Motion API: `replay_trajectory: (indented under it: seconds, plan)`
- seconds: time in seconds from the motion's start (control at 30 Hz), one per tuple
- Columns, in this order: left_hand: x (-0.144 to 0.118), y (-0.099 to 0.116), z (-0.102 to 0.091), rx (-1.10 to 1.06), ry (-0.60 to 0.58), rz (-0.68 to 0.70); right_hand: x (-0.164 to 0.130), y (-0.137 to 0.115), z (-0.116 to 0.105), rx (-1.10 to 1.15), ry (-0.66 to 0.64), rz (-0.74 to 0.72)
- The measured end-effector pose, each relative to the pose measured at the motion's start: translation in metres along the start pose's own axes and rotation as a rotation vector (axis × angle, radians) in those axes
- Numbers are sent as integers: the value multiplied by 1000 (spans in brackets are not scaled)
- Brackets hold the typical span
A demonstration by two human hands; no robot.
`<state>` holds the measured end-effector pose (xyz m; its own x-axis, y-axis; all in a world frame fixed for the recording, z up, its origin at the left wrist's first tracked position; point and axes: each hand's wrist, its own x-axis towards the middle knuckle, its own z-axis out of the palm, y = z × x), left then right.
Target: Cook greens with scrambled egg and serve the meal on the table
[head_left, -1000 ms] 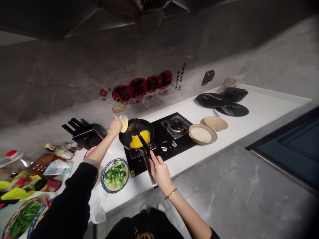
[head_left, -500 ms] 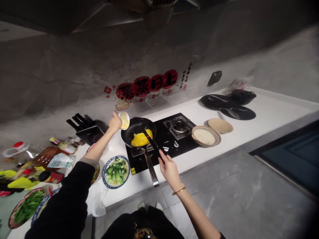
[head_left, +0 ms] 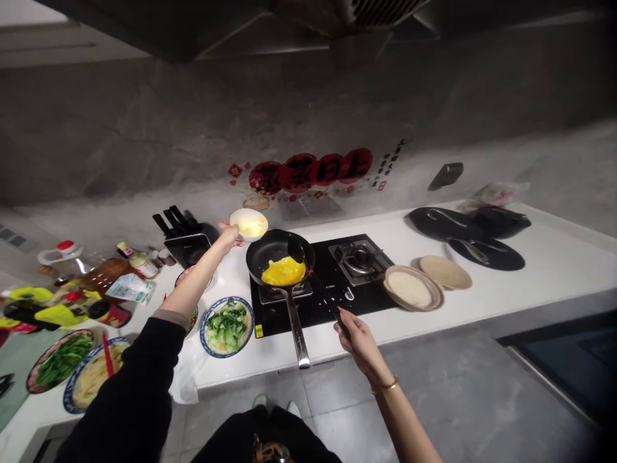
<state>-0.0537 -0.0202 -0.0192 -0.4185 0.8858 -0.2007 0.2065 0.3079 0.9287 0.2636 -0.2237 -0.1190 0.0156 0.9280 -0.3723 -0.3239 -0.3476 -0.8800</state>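
My left hand (head_left: pixel 230 235) grips a white bowl (head_left: pixel 255 218) by its side, at the back left rim of the frying pan. Yellow egg residue coats the bowl's inside, which faces me. In the black frying pan (head_left: pixel 263 247) lies a yellow sheet of egg (head_left: pixel 283 271). The pan sits on the left burner, its metal handle (head_left: pixel 297 328) pointing toward me. My right hand (head_left: pixel 357 337), right of that handle, is closed around a black spatula (head_left: pixel 319 288). Its dark blade is over the pan's right side, hard to make out against the pan.
A plate of green vegetables (head_left: pixel 227 326) stands left of the stove (head_left: pixel 332 289). Behind it are a knife block (head_left: pixel 187 247) and bottles (head_left: pixel 139 262). A clay pot (head_left: pixel 409 288), its lid (head_left: pixel 446 271) and black pan lids (head_left: pixel 486 252) lie to the right. The range hood (head_left: pixel 308 26) hangs overhead.
My left hand has tipped the bowl back from its steep tilt over the pan's edge. My right hand has drawn the spatula rightward, off the egg. The view has shifted.
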Motion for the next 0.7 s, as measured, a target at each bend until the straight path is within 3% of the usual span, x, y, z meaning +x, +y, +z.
replay_trajectory:
  seconds: [0.3, 0.47, 0.6, 0.7]
  plan:
    - [-36, -20, -8, -355, -53, -126, -12, -7, 9, 274, -176, 282]
    - [-63, -35, -13, -530, -115, -95, -26, -15, 21, 280, -174, 234]
    - [-96, -54, -35, -660, -87, -87, -46, -15, 49, 216, -184, 164]
    - [-134, -80, -67, -753, 50, -63, -65, -7, 83, 161, -247, 136]
